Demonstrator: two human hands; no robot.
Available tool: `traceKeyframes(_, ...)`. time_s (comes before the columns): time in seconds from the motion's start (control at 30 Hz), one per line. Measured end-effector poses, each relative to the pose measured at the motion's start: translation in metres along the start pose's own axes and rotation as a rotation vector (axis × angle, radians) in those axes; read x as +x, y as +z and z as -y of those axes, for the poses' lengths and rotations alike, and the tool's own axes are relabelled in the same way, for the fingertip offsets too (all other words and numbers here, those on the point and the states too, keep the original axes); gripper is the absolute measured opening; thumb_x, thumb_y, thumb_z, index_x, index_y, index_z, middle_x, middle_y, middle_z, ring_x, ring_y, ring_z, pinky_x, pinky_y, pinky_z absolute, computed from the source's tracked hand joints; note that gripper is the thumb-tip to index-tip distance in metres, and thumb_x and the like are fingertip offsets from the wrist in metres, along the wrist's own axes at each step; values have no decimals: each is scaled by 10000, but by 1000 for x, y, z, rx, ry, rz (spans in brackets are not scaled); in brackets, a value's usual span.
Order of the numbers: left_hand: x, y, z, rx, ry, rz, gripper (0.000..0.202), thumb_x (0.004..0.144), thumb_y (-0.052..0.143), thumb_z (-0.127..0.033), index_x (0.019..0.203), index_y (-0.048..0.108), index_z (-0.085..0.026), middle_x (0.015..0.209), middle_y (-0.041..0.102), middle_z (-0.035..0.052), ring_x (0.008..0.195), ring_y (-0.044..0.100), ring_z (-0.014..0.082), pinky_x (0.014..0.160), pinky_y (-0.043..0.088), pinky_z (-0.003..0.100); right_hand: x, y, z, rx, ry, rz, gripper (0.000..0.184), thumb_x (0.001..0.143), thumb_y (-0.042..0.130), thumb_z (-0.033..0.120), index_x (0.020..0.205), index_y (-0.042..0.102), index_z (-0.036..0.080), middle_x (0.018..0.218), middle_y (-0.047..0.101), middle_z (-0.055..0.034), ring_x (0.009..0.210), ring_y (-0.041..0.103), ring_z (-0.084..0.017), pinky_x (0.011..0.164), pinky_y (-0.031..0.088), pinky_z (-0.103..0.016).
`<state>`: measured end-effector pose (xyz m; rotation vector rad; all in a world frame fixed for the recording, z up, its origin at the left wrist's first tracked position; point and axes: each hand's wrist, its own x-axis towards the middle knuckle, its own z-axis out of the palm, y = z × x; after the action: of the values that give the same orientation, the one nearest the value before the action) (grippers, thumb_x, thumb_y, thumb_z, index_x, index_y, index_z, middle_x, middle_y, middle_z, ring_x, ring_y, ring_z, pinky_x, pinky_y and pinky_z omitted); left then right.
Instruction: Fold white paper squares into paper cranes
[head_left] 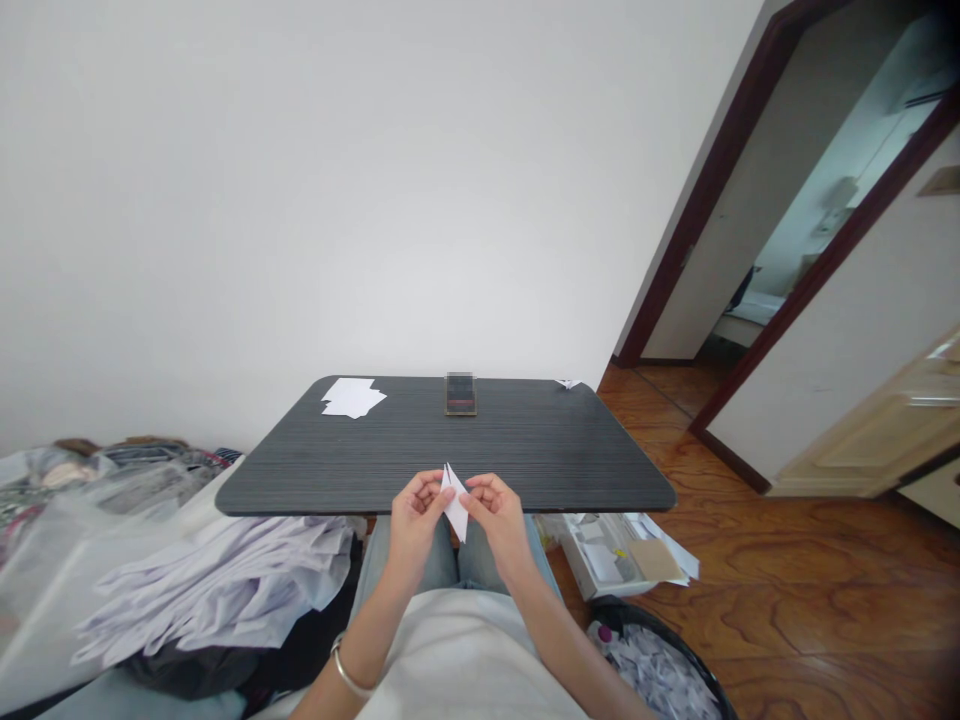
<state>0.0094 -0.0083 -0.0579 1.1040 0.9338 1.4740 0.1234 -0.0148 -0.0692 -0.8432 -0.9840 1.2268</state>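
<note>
in the head view, the left hand (pixel 415 515) and the right hand (pixel 496 513) are close together just off the near edge of the dark table (pixel 525 450), both pinching a small folded white paper (pixel 454 500) whose pointed ends stick up and down between the fingertips. on the table, a stack of white sheets (pixel 351 397) lies at the far left corner, a phone (pixel 460 394) stands at the middle of the far edge, and a small folded paper piece (pixel 568 383) sits at the far right corner. a bin of crumpled paper (pixel 660 670) stands on the floor below the near right corner.
</note>
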Motion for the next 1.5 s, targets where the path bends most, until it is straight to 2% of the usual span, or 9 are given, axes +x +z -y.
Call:
traceKeyframes(0.13, 1, -1, -1, -6, -28, 22, 263, 638, 699, -281, 828, 606, -124, 534, 518, -48, 505, 473, 79, 523, 365, 189, 0, 0, 1, 6, 71, 34, 190, 677, 662, 332, 657, 571, 166, 562, 576, 25, 496, 495, -104, 501, 388, -217)
traceKeyframes(0.23, 1, -2, -1, -15, -98, 86, 201, 670, 673, -311, 679, 593, -127, 532, 533, -35, 487, 456, 72, 504, 349, 185, 0, 0, 4, -28, 76, 49, 215, 655, 678, 349, 610, 574, 166, 527, 564, 25, 479, 484, -105, 492, 384, -221)
traceKeyframes(0.33, 0, -2, 0, -22, -133, 100, 271, 679, 660, -342, 561, 533, -134, 524, 537, -29, 475, 448, 72, 492, 341, 187, 0, 0, 8, -81, 69, 62, 236, 634, 690, 372, 585, 577, 170, 508, 557, 25, 471, 476, -107, 483, 383, -224)
traceKeyframes(0.5, 0, -1, -2, -24, -90, 59, 214, 645, 694, -307, 623, 575, -130, 584, 555, -23, 521, 465, 79, 515, 350, 189, 1, -2, 8, -114, 92, 118, 241, 629, 696, 358, 564, 561, 169, 469, 519, 42, 442, 439, -94, 447, 356, -212)
traceKeyframes(0.83, 3, -4, 0, -55, -66, -41, 268, 644, 690, -322, 570, 507, -140, 532, 492, -45, 491, 420, 67, 488, 325, 179, 1, -5, -6, -102, 149, 213, 260, 644, 678, 389, 591, 553, 167, 480, 544, 41, 405, 446, -85, 406, 353, -197)
traceKeyframes(0.97, 4, -4, 0, -60, -20, -59, 220, 644, 692, -302, 640, 539, -143, 605, 533, -30, 548, 463, 79, 529, 367, 181, 3, -6, -6, -107, 114, 177, 260, 662, 667, 381, 580, 539, 171, 476, 545, 43, 416, 456, -85, 415, 354, -192)
traceKeyframes(1.13, 5, -5, -1, -21, 11, -81, 206, 651, 679, -317, 667, 578, -139, 604, 562, -14, 557, 492, 96, 558, 406, 204, 4, -5, 2, -115, 82, 40, 242, 657, 669, 389, 636, 590, 162, 560, 611, 1, 500, 549, -117, 456, 403, -202)
traceKeyframes(1.33, 5, -6, 0, -22, 0, -91, 211, 673, 661, -334, 667, 612, -129, 619, 600, 0, 550, 512, 95, 574, 422, 211, 5, -7, 5, -94, 51, -29, 232, 668, 668, 364, 624, 588, 151, 456, 562, 24, 400, 496, -86, 422, 391, -190)
traceKeyframes(1.5, 6, -8, 3, -30, -26, -70, 228, 705, 632, -345, 686, 634, -118, 653, 616, 21, 577, 536, 105, 584, 445, 219, 7, -9, 6, -62, 22, -102, 212, 637, 698, 337, 642, 606, 146, 508, 574, 17, 431, 518, -91, 437, 429, -202)
